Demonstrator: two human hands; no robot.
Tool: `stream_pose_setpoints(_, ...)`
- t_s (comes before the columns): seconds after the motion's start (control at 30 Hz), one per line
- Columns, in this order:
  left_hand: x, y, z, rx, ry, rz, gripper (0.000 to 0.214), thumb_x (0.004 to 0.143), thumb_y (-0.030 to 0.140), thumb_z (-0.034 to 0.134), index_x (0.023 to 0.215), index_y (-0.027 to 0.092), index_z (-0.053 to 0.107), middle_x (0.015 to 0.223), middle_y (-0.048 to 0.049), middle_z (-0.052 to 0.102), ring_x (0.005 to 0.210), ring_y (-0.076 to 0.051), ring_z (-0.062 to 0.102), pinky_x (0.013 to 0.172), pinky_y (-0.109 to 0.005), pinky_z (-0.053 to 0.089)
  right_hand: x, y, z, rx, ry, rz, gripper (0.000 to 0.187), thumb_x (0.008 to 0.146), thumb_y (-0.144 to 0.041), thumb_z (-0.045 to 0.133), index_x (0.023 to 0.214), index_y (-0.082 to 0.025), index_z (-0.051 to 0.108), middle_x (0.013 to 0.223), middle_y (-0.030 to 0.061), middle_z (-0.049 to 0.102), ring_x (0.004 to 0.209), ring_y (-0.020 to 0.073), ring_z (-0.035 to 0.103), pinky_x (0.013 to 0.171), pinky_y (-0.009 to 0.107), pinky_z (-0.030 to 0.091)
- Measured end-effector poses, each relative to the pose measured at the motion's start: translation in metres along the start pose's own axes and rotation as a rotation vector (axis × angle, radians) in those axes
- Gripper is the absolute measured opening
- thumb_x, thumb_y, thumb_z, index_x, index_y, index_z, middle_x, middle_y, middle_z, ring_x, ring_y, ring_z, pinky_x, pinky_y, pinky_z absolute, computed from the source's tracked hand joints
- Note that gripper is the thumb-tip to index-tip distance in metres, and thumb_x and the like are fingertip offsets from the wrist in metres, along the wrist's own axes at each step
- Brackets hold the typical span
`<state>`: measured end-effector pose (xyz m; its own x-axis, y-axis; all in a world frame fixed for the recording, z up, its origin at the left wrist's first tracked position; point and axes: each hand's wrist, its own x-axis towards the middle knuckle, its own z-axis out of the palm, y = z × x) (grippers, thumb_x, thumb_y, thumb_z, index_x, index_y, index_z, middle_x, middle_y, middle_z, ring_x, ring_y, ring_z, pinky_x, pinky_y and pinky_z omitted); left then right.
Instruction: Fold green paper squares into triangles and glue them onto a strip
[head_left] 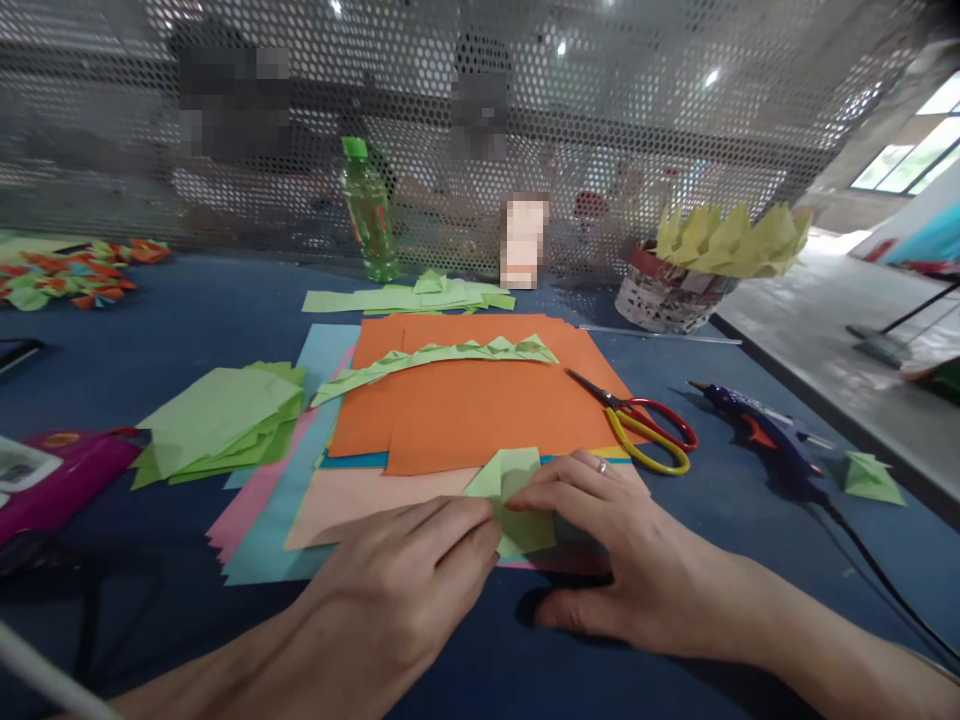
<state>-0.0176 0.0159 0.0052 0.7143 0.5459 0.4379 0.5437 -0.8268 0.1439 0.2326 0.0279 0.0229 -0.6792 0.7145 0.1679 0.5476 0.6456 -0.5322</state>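
My left hand (409, 580) and my right hand (611, 560) meet over a small light green folded paper piece (510, 478) lying on a stack of coloured sheets near the table's front. The fingertips of both hands press and pinch the piece's lower edge, fingers held together. A ring shows on my right hand. Behind the piece lies an orange sheet (480, 400) with a long chain of joined green folded pieces (435, 362) across it.
Red and yellow scissors (649, 428) lie right of the orange sheet, a blue glue gun (757, 430) with its cord further right. A stack of green squares (221, 420) sits left. A green bottle (367, 215), a paper-wrapped basket (667, 290) and mesh screen stand behind.
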Motion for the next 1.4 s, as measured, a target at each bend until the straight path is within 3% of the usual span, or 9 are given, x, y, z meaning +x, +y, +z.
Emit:
stream_pose_setpoints(0.1, -0.001, -0.001, 0.001, 0.041, -0.014, 0.037, 0.033, 0.101, 0.006, 0.035, 0.108, 0.014, 0.066, 0.106, -0.01, 0.072, 0.088, -0.022, 0.069, 0.075, -0.035, 0.06, 0.0, 0.002, 0.002, -0.005, 0.035, 0.005, 0.052, 0.08, -0.008, 0.066, 0.129, -0.024, 0.059, 0.121, 0.0076, 0.063, 0.11, 0.0238, 0.057, 0.098, 0.041, 0.045)
stream_pose_setpoints(0.2, -0.003, 0.0, 0.002, 0.06, -0.003, 0.055, 0.032, 0.098, 0.003, 0.037, 0.107, 0.013, 0.066, 0.104, -0.0107, 0.071, 0.088, -0.023, 0.069, 0.076, -0.037, 0.061, 0.002, 0.008, 0.005, 0.006, 0.087, -0.008, 0.053, 0.075, 0.003, 0.055, 0.122, -0.023, 0.062, 0.117, 0.0073, 0.063, 0.108, 0.0227, 0.057, 0.095, 0.04, 0.047)
stream_pose_setpoints(0.33, -0.001, 0.004, 0.003, 0.03, 0.0, 0.012, 0.033, 0.101, 0.007, 0.037, 0.102, 0.015, 0.069, 0.102, -0.0086, 0.071, 0.086, -0.021, 0.069, 0.077, -0.036, 0.06, 0.005, 0.016, 0.007, -0.002, 0.145, -0.026, 0.032, 0.086, -0.001, 0.055, 0.104, -0.022, 0.07, 0.105, 0.006, 0.063, 0.098, 0.0193, 0.058, 0.087, 0.035, 0.047)
stream_pose_setpoints(0.47, 0.0, 0.01, 0.004, 0.046, 0.066, -0.027, 0.034, 0.105, 0.015, 0.038, 0.096, 0.018, 0.071, 0.099, -0.0067, 0.071, 0.082, -0.02, 0.068, 0.076, -0.036, 0.058, 0.003, 0.013, 0.004, -0.071, 0.117, -0.083, 0.019, 0.092, -0.009, 0.059, 0.09, -0.022, 0.073, 0.101, 0.0047, 0.064, 0.093, 0.0184, 0.055, 0.084, 0.035, 0.044)
stream_pose_setpoints(0.67, -0.002, 0.013, 0.002, -0.023, 0.099, -0.047, 0.032, 0.106, 0.021, 0.04, 0.103, 0.018, 0.071, 0.103, -0.0066, 0.074, 0.091, -0.021, 0.07, 0.077, -0.036, 0.058, 0.001, 0.006, 0.004, -0.06, 0.037, -0.045, 0.002, 0.092, -0.021, 0.069, 0.091, -0.023, 0.07, 0.1, 0.0025, 0.067, 0.091, 0.0186, 0.055, 0.083, 0.035, 0.04)
stream_pose_setpoints(0.9, -0.002, 0.009, 0.002, -0.039, 0.111, -0.031, 0.028, 0.104, 0.02, 0.045, 0.104, 0.018, 0.073, 0.103, -0.0058, 0.076, 0.096, -0.023, 0.072, 0.083, -0.037, 0.061, 0.004, 0.012, 0.014, 0.095, 0.065, 0.111, 0.016, 0.091, -0.026, 0.073, 0.08, -0.021, 0.064, 0.085, -0.0023, 0.065, 0.083, 0.0146, 0.057, 0.075, 0.031, 0.036)
stream_pose_setpoints(1.1, -0.002, 0.009, 0.003, -0.025, 0.134, -0.016, 0.029, 0.103, 0.02, 0.045, 0.102, 0.018, 0.074, 0.103, -0.0065, 0.078, 0.097, -0.024, 0.074, 0.079, -0.038, 0.063, 0.004, 0.0, 0.018, 0.048, 0.098, 0.273, 0.017, 0.09, -0.021, 0.072, 0.077, -0.022, 0.061, 0.084, -0.0037, 0.063, 0.082, 0.016, 0.054, 0.075, 0.032, 0.032)
stream_pose_setpoints(1.4, -0.001, 0.01, 0.004, -0.021, 0.151, -0.024, 0.033, 0.104, 0.018, 0.042, 0.097, 0.018, 0.075, 0.093, -0.0064, 0.076, 0.09, -0.022, 0.073, 0.077, -0.036, 0.062, 0.008, -0.004, 0.025, 0.006, 0.168, 0.311, 0.021, 0.085, -0.016, 0.075, 0.073, -0.022, 0.058, 0.081, -0.0044, 0.063, 0.082, 0.0167, 0.053, 0.073, 0.033, 0.029)
